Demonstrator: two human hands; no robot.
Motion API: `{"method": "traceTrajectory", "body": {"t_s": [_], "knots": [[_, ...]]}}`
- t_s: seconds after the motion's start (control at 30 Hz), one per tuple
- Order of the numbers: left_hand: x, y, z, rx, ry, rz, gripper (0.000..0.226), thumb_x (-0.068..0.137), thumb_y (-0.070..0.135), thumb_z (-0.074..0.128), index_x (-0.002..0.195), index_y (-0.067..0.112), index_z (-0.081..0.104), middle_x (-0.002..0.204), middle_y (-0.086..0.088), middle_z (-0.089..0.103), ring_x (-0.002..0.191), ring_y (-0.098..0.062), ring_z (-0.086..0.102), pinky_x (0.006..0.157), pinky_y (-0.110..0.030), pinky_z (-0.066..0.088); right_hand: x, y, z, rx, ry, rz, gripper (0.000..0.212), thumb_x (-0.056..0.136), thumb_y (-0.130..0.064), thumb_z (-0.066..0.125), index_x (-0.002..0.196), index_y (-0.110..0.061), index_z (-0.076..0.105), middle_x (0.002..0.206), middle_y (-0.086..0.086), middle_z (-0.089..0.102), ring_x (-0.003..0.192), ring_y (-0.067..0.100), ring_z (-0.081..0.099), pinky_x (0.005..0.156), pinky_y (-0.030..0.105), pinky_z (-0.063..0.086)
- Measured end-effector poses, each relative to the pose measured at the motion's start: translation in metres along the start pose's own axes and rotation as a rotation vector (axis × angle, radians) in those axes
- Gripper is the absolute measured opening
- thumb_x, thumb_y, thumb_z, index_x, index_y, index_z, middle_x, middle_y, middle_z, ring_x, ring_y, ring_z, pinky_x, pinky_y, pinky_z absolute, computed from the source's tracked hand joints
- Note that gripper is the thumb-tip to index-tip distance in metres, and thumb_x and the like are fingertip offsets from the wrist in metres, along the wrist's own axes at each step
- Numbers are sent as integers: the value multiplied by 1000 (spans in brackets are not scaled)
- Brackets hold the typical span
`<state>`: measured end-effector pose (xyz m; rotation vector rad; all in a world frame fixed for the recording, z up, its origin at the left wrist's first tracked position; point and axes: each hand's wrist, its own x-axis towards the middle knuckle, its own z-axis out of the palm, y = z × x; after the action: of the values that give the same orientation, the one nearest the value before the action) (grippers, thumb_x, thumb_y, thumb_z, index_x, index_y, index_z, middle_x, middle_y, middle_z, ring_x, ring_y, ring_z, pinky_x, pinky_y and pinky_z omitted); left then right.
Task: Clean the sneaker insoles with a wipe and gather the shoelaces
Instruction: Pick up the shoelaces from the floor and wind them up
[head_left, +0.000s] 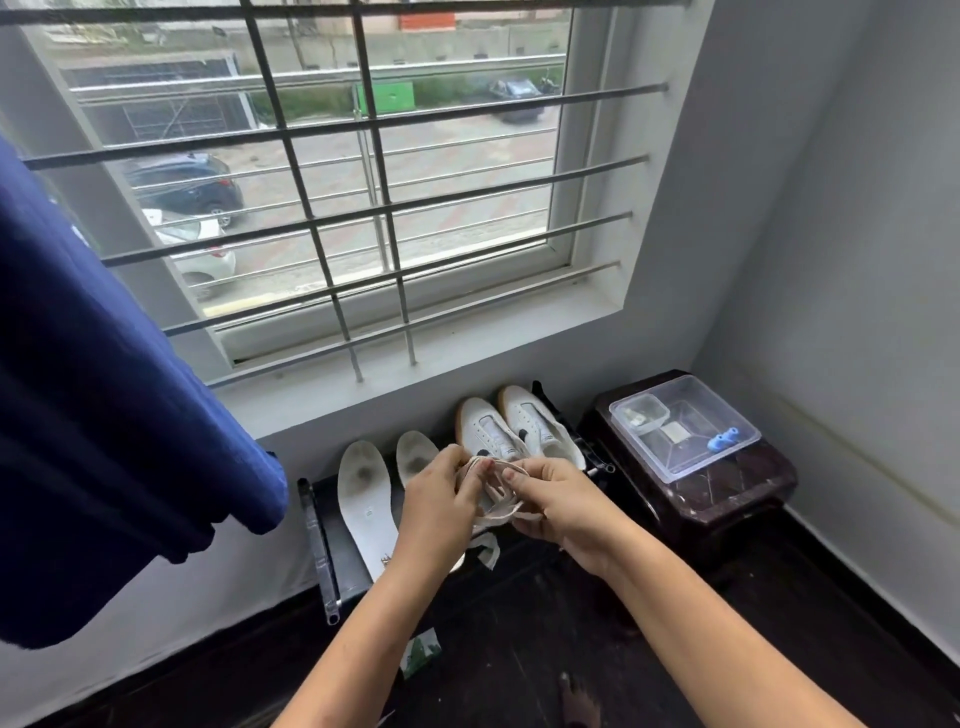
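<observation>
While both hands meet above the rack (319, 545), the laces (501, 512) sit bunched between them. The left hand (441, 512) comes in from 9 o'clock with its fingers curled round the loops. The right hand (563, 512) comes in from 3 o'clock and pinches the same bundle, thumb on top. A loose end of the laces dangles at 6 o'clock, just under the hands.

The left insole (363, 499) lies on the rack at 9 o'clock of the left hand. It is in full view, its toe toward the wall, with a grey smudge near the toe. The right insole (415, 457) lies just beside it, at 11 o'clock of that hand, which hides its heel end.

The sneakers (488, 428) stand side by side at 12 to 1 o'clock of the hands. They are white with tan soles, and their toes point at the wall.

A dark stool (727, 493) stands at 3 o'clock, just beside the rack. On it rests a clear box (691, 415) holding a small blue thing (723, 441).

A green-and-white packet (422, 652) lies on the dark floor at 6 o'clock, partly behind the left forearm. A blue cloth (104, 415) hangs at 9 o'clock of the view. A barred window (332, 208) fills 12 o'clock.
</observation>
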<state>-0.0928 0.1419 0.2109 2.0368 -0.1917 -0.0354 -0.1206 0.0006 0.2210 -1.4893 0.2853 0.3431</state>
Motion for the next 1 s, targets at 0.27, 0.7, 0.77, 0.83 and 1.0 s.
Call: {"method": "traceTrajectory", "body": {"t_s": [0.27,0.7,0.77,0.83,1.0], "knots": [[32,25,50,-375,-89,-240,9,84,13,69,91,8,68,78,-7,73,69,-20,70,64,-33,57,1,9,-61,302,65,83,17,96,-20,50,88,-16,65,75,-2,66,61,7,61,56,21,49],[133,53,241,-514,-549,-529,19,78,-5,70,73,8,57,70,-7,63,60,-12,65,56,-20,53,61,53,-269,516,377,217,12,93,-21,56,94,-19,68,74,-5,63,59,4,53,48,17,40],[155,49,286,-464,-540,-541,17,76,-2,73,75,7,59,71,-7,63,60,-11,64,56,-21,52,84,65,-307,560,408,223,14,93,-17,55,99,-12,67,82,4,64,66,11,55,56,23,39],[175,39,327,-419,-497,-562,17,74,-1,75,76,7,61,72,-8,64,64,-14,64,60,-24,54,106,75,-340,573,448,234,17,92,-14,55,103,-5,66,88,11,66,74,20,55,65,28,37],[212,2,413,-348,-442,-625,15,75,-2,75,77,6,62,71,-8,65,61,-14,62,59,-25,56,164,118,-407,498,479,319,25,94,-11,54,79,-12,74,82,9,65,70,18,56,60,27,42]]}}
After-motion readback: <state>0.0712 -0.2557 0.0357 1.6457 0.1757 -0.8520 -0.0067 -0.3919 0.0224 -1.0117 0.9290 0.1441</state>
